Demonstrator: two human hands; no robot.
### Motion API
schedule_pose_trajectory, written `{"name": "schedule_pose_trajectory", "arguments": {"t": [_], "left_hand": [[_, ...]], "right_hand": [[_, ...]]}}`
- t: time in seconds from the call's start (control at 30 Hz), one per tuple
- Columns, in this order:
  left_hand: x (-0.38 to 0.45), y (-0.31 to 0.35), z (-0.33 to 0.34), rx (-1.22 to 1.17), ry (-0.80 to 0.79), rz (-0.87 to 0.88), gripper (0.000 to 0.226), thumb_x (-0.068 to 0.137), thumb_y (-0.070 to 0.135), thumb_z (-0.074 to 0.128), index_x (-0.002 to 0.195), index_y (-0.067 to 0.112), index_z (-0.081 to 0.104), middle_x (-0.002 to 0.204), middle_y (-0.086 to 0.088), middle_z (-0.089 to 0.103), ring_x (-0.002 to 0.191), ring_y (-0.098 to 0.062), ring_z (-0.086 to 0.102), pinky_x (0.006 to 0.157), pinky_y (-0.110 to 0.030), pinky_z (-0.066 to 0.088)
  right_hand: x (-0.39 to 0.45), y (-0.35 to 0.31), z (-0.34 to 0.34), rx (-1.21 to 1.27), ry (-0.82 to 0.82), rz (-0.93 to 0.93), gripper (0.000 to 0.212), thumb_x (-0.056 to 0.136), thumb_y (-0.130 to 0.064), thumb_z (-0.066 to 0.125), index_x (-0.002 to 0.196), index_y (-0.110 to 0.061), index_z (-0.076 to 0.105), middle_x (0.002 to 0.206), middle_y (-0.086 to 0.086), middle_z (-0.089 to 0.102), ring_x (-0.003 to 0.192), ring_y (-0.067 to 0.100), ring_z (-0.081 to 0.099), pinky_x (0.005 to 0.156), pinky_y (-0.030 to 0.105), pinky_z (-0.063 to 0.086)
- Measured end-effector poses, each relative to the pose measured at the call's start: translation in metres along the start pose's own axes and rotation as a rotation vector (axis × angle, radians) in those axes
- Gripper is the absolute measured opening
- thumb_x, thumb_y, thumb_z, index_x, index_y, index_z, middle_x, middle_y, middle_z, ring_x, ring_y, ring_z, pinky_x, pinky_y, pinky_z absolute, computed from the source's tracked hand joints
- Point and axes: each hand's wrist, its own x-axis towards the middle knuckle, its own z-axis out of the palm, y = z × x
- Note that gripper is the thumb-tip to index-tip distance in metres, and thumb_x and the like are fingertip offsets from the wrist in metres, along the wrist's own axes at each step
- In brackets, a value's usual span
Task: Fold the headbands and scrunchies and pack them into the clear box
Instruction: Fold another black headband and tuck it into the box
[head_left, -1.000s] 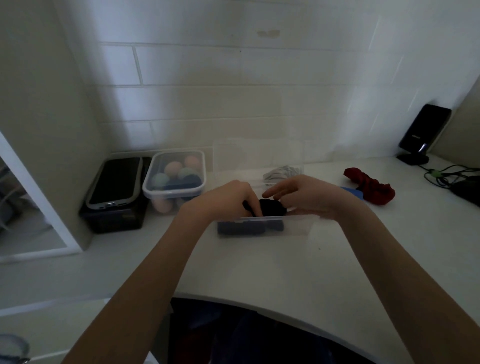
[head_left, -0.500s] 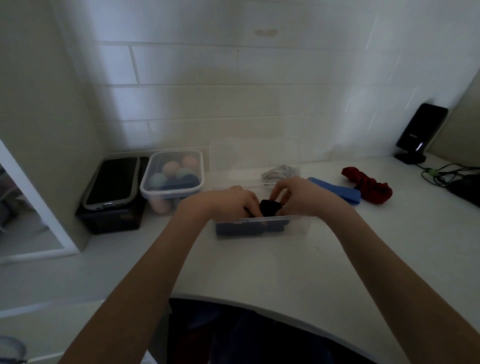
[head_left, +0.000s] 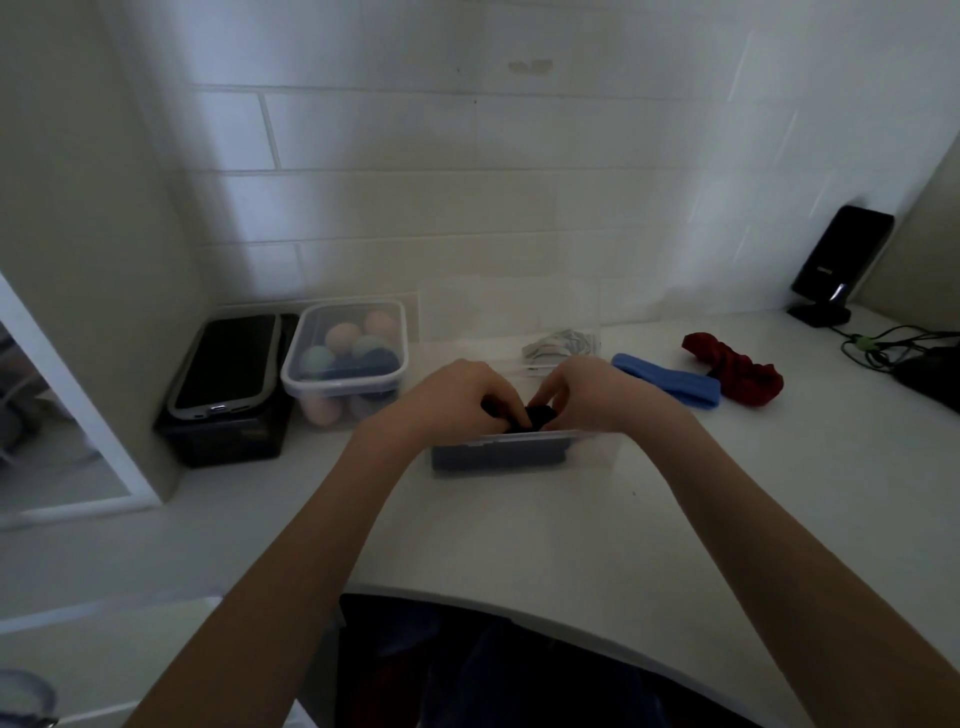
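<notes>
The clear box (head_left: 597, 451) sits on the white counter in front of me, with dark folded fabric (head_left: 493, 457) showing through its near wall. My left hand (head_left: 462, 395) and my right hand (head_left: 587, 392) meet over the box, both pinching a black scrunchie (head_left: 540, 415) just above its rim. A blue headband (head_left: 670, 383) lies flat to the right of the box. Beyond the blue headband rests a red scrunchie (head_left: 737, 371). A pale, crumpled item (head_left: 561, 347) lies behind the box.
A lidded tub of coloured sponges (head_left: 345, 358) stands at the left, beside a black case (head_left: 223, 384). A black device on a stand (head_left: 836, 270) and cables (head_left: 893, 345) occupy the far right. The tiled wall rises behind the counter.
My right hand closed its fingers onto the black scrunchie and moved left toward my left hand, uncovering the blue headband. Both hands now pinch the scrunchie lower, at the box rim.
</notes>
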Motion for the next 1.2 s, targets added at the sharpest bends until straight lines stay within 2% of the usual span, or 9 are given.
{"name": "schedule_pose_trajectory", "arguments": {"t": [0.07, 0.17, 0.23, 0.4, 0.47, 0.6, 0.77, 1.0, 1.2], "left_hand": [[0.001, -0.001, 0.000, 0.005, -0.031, 0.001, 0.029, 0.076, 0.005, 0.064, 0.092, 0.026, 0.076, 0.093, 0.000, 0.074, 0.084, -0.016, 0.066, 0.082, -0.034, 0.054], [0.003, -0.002, 0.000, 0.050, -0.069, 0.008, 0.029, 0.076, 0.006, 0.062, 0.091, 0.026, 0.076, 0.094, 0.000, 0.074, 0.085, -0.017, 0.066, 0.083, -0.039, 0.054], [0.004, -0.001, 0.000, 0.072, -0.083, 0.001, 0.027, 0.077, 0.008, 0.062, 0.091, 0.027, 0.076, 0.095, 0.000, 0.074, 0.086, -0.017, 0.066, 0.084, -0.039, 0.053], [0.003, -0.003, -0.001, 0.078, -0.091, 0.002, 0.025, 0.077, 0.011, 0.063, 0.091, 0.029, 0.075, 0.095, 0.002, 0.074, 0.086, -0.015, 0.066, 0.085, -0.037, 0.052], [0.003, -0.003, -0.001, 0.074, -0.098, 0.003, 0.025, 0.078, 0.011, 0.064, 0.092, 0.029, 0.075, 0.096, 0.003, 0.074, 0.086, -0.014, 0.066, 0.086, -0.034, 0.052], [0.002, -0.002, -0.001, 0.019, -0.074, 0.004, 0.026, 0.077, 0.008, 0.066, 0.093, 0.027, 0.075, 0.096, 0.003, 0.074, 0.082, -0.009, 0.066, 0.083, -0.024, 0.053], [0.002, -0.001, -0.002, 0.002, -0.071, 0.022, 0.029, 0.078, 0.007, 0.067, 0.099, 0.027, 0.074, 0.099, 0.003, 0.074, 0.085, -0.007, 0.066, 0.084, -0.022, 0.051], [0.005, -0.002, -0.002, 0.087, -0.126, -0.029, 0.028, 0.080, 0.014, 0.064, 0.098, 0.033, 0.073, 0.103, 0.004, 0.072, 0.090, -0.011, 0.065, 0.090, -0.032, 0.051], [0.006, -0.003, -0.001, 0.074, -0.135, -0.040, 0.027, 0.081, 0.016, 0.063, 0.098, 0.034, 0.072, 0.104, 0.004, 0.072, 0.092, -0.012, 0.064, 0.092, -0.034, 0.051]], "right_hand": [[-0.003, 0.001, -0.003, -0.015, -0.033, -0.025, 0.032, 0.084, -0.020, 0.065, 0.115, -0.024, 0.068, 0.106, 0.002, 0.071, 0.079, 0.013, 0.061, 0.066, 0.020, 0.046], [-0.006, 0.003, -0.008, -0.027, -0.105, -0.056, 0.037, 0.086, -0.012, 0.059, 0.121, -0.024, 0.065, 0.112, 0.003, 0.070, 0.097, 0.021, 0.064, 0.089, 0.032, 0.053], [-0.007, 0.003, -0.010, -0.055, -0.119, -0.066, 0.036, 0.086, -0.014, 0.060, 0.120, -0.024, 0.065, 0.110, 0.004, 0.070, 0.099, 0.024, 0.065, 0.092, 0.035, 0.053], [-0.008, 0.000, -0.010, -0.071, -0.081, -0.092, 0.032, 0.086, -0.017, 0.062, 0.117, -0.021, 0.068, 0.105, 0.004, 0.072, 0.095, 0.022, 0.066, 0.087, 0.030, 0.054], [-0.006, 0.001, -0.010, -0.084, -0.080, -0.093, 0.033, 0.086, -0.017, 0.062, 0.118, -0.022, 0.067, 0.101, 0.002, 0.072, 0.091, 0.020, 0.066, 0.077, 0.023, 0.052], [0.001, 0.002, -0.010, -0.142, -0.103, -0.085, 0.039, 0.077, -0.030, 0.074, 0.115, -0.032, 0.067, 0.064, -0.009, 0.058, 0.060, 0.010, 0.055, 0.051, 0.016, 0.039], [0.008, 0.002, -0.008, -0.186, -0.127, -0.088, 0.049, 0.067, -0.044, 0.079, 0.114, -0.037, 0.067, 0.062, -0.013, 0.050, 0.059, 0.009, 0.049, 0.052, 0.020, 0.039], [0.008, 0.001, -0.010, -0.186, -0.163, -0.065, 0.050, 0.073, -0.040, 0.075, 0.121, -0.040, 0.061, 0.061, -0.007, 0.052, 0.060, 0.013, 0.052, 0.051, 0.020, 0.043], [0.006, -0.003, -0.011, -0.221, -0.168, -0.068, 0.047, 0.079, -0.036, 0.071, 0.124, -0.037, 0.058, 0.062, -0.012, 0.047, 0.056, 0.005, 0.047, 0.047, 0.017, 0.038]]}}
